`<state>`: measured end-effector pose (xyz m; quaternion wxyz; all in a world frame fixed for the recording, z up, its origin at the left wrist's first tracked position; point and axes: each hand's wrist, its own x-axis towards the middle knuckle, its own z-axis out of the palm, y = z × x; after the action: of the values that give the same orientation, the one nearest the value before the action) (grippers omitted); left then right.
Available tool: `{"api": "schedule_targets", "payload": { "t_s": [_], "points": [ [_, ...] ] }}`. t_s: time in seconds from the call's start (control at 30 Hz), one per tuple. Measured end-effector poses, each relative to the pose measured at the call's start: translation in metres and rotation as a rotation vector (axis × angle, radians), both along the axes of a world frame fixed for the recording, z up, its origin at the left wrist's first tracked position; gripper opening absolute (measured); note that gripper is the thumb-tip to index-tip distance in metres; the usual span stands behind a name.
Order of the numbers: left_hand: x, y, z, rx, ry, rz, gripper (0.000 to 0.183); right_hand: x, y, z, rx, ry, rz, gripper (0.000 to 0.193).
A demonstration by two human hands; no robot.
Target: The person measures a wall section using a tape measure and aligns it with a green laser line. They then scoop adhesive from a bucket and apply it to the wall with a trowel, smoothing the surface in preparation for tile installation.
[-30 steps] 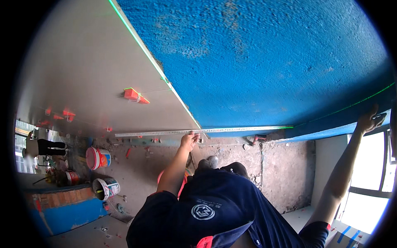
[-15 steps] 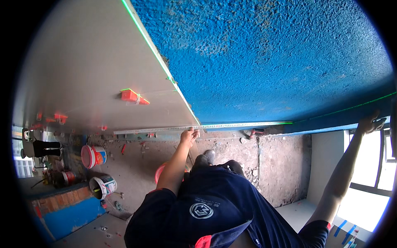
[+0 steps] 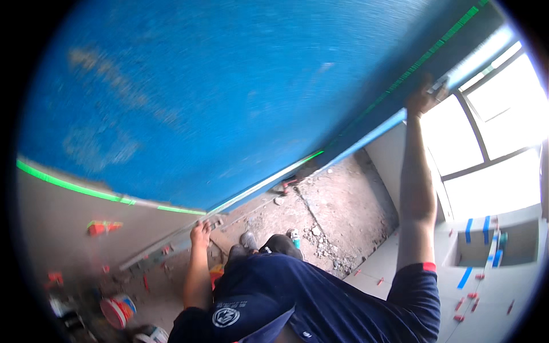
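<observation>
My left hand [image 3: 201,234] is by the lower edge of the wall, its fingers closed at a long, thin pale strip [image 3: 251,197] with small dark marks, like a ruler. The strip runs slanting along the foot of the blue rough wall [image 3: 189,114] and the grey panel [image 3: 63,211]. A bright green line lies along the panel's top edge and on the strip's far end. My right arm is stretched up to the right, and my right hand [image 3: 422,102] is against the dark wall edge beside the window. Motion smears its fingers, so whether it holds anything is unclear.
Orange-red wedges [image 3: 104,227] stick out of the panel. A red and white bucket [image 3: 117,310] stands at the lower left. Rubble [image 3: 329,251] and a red-handled tool [image 3: 289,184] lie on the dusty floor. The window [image 3: 492,123] and a tiled surface with blue tape [image 3: 464,278] are at right.
The view has swung right and tilted, showing more blue wall and window. My left hand stays by the strip. My right arm remains raised at the wall's far end.
</observation>
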<state>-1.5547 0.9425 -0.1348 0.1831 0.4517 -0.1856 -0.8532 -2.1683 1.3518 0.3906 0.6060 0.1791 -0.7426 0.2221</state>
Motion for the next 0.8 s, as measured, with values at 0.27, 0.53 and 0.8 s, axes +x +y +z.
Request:
{"api": "schedule_targets", "payload": {
  "t_s": [0.27, 0.53, 0.8],
  "points": [
    [-0.006, -0.005, 0.012, 0.010, -0.187, -0.013, 0.021, 0.046, -0.025, 0.018, -0.277, -0.155, 0.167, 0.085],
    [-0.003, -0.007, 0.013, -0.015, -0.147, 0.012, 0.021, 0.043, -0.028, 0.017, -0.297, -0.147, 0.162, 0.087],
    [-0.004, -0.003, 0.021, -0.032, -0.122, 0.014, 0.020, 0.046, -0.028, 0.016, -0.294, -0.150, 0.143, 0.089]
  ]
}}
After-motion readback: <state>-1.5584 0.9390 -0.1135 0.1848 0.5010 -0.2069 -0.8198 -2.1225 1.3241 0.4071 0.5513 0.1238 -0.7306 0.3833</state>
